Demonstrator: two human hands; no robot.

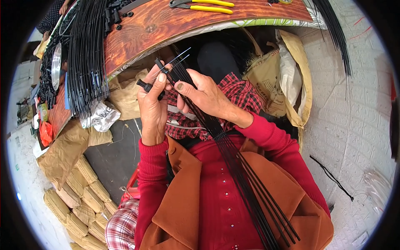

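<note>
1. Nearest, at 6 o'clock: the person's red top and an orange-brown vest (179, 208), w/ a bundle of thin black rods (246, 175) running diagonally over the chest from lower right up toward centre.
2. Right hand (204, 96), just above centre: fingers curled shut round the rods; thumb lies on top, pressing them. Rod tips fan out past the hand toward 11 o'clock.
3. Left hand (152, 104), touching the right at its 9 o'clock side: thumb & forefinger pinched shut on a small black cap (146, 86) close by the rod tips; other fingers folded in. Can't tell if the cap sits on a rod.
4. Under both hands: red-black plaid cloth (233, 93) over the lap.
5. At 8 o'clock, on the floor: stacked tan sacks (83, 200) & crumpled brown paper.
6. At 3 o'clock: an open tan bag (271, 79) leaning by the white tiled floor; one loose black rod lies at 4 o'clock.
7. Farthest, 11–12 o'clock: a wooden table (166, 25). A big sheaf of black rods (85, 54) hangs over its left edge, small black caps scattered near 12, yellow-handled pliers (204, 6) at the top edge.
</note>
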